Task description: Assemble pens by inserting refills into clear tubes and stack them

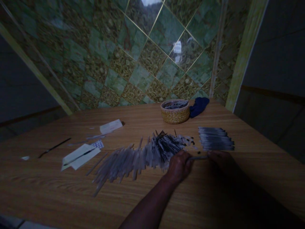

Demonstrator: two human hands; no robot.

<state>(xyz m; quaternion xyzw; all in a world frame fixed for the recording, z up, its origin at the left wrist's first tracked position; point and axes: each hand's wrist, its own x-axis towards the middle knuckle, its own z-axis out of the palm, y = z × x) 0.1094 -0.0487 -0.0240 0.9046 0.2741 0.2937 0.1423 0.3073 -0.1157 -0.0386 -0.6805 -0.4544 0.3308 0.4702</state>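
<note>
My left hand (179, 167) is closed on one end of a pale pen (199, 157), and my right hand (220, 160) pinches its other end. The pen lies level just above the table's front right part. Left of my left hand spreads a pile of clear pen barrels (119, 163). Dark-tipped refills (164, 146) lie heaped at that pile's right end. Small black plugs (192, 140) are scattered beyond my hands. Behind my right hand, a neat row of pens with dark ends (215, 139) lies side by side.
A woven basket (175, 117) full of pens stands at the back, with a dark blue cloth (199, 106) against it. Papers (82, 156) with a dark pen on top, a white slip (111, 126) and a thin black stick (54, 148) lie left. A tiled wall (143, 76) rises behind.
</note>
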